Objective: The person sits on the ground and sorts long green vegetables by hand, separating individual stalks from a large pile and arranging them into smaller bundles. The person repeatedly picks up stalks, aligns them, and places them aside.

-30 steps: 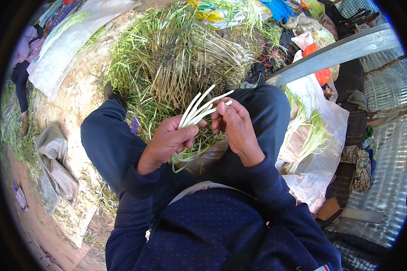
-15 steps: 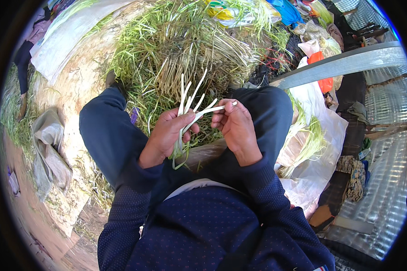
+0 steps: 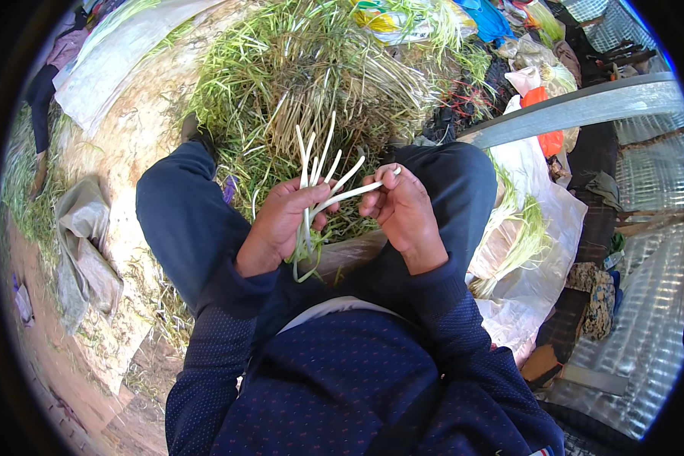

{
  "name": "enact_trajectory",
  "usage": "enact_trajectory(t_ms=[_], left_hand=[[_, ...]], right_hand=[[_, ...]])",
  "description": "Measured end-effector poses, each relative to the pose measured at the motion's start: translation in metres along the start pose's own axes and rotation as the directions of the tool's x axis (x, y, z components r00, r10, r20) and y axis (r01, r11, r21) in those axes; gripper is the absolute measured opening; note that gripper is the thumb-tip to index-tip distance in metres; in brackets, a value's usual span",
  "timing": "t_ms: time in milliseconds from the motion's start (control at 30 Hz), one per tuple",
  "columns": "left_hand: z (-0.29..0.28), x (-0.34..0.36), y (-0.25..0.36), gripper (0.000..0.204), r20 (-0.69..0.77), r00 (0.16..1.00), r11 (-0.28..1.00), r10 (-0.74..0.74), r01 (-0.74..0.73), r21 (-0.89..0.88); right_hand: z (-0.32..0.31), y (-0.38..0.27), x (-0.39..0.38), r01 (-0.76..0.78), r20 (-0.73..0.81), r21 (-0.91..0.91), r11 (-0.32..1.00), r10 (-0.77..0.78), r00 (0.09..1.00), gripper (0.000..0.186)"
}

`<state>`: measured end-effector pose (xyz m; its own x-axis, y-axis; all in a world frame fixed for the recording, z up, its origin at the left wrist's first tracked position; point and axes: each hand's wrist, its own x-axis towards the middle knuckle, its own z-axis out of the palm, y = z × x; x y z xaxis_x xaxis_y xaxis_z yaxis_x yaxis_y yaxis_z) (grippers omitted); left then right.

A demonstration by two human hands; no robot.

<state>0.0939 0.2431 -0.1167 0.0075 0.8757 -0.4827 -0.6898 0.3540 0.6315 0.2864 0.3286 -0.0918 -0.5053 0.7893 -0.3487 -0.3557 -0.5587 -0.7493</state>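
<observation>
My left hand (image 3: 275,228) is closed round a small bunch of slender white-green stalks (image 3: 307,156), which fan out above the thumb. Their paler green ends hang down below that palm. One stalk (image 3: 351,194) slants out to the right, and its tip is pinched between the thumb and fingers of my right hand (image 3: 409,220). Both hands are held over my lap, between my bent knees. In front of me, beyond the hands, lies a big heap of stalks and leaves (image 3: 311,99), green on the left and brownish in the middle.
At right, a bundle of pale green stalks (image 3: 520,247) rests on a plastic sheet (image 3: 562,220). A curved metal bar (image 3: 585,106) crosses above it, near an orange bag (image 3: 539,133). A grey sack (image 3: 87,243) lies at left. Another person's arm (image 3: 41,129) shows at the far left.
The single stalk between my hands now stands further apart from the rest of the bunch. My right hand has shifted slightly right and still pinches its tip.
</observation>
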Motion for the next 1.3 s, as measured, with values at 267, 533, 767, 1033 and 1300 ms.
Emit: enact_trajectory(t_ms=[267,533,767,1033,1300], left_hand=[[0.005,-0.004,0.000,0.021,-0.029,0.994,0.972,0.109,-0.100,0.214],[0.007,0.001,-0.011,0.019,0.113,0.989,0.938,0.098,-0.129,0.321],[0.004,0.005,-0.020,0.023,0.149,0.985,0.917,0.085,-0.136,0.375],[-0.002,0.009,-0.018,0.025,0.075,0.973,0.899,0.217,-0.230,0.373],[-0.008,-0.002,0.009,0.025,-0.050,0.961,0.895,0.272,-0.234,0.381]], right_hand=[[-0.003,-0.011,0.001,-0.125,0.024,-0.207,0.970,0.133,0.991,0.019],[-0.002,0.000,0.011,-0.163,0.042,-0.242,0.956,0.178,0.983,0.021],[-0.005,0.014,0.015,-0.130,0.015,-0.269,0.954,0.139,0.990,0.018],[-0.012,0.027,0.012,0.005,-0.003,-0.214,0.977,-0.006,1.000,0.018],[-0.017,-0.005,0.017,0.128,-0.098,0.063,0.990,-0.121,0.988,0.013]])
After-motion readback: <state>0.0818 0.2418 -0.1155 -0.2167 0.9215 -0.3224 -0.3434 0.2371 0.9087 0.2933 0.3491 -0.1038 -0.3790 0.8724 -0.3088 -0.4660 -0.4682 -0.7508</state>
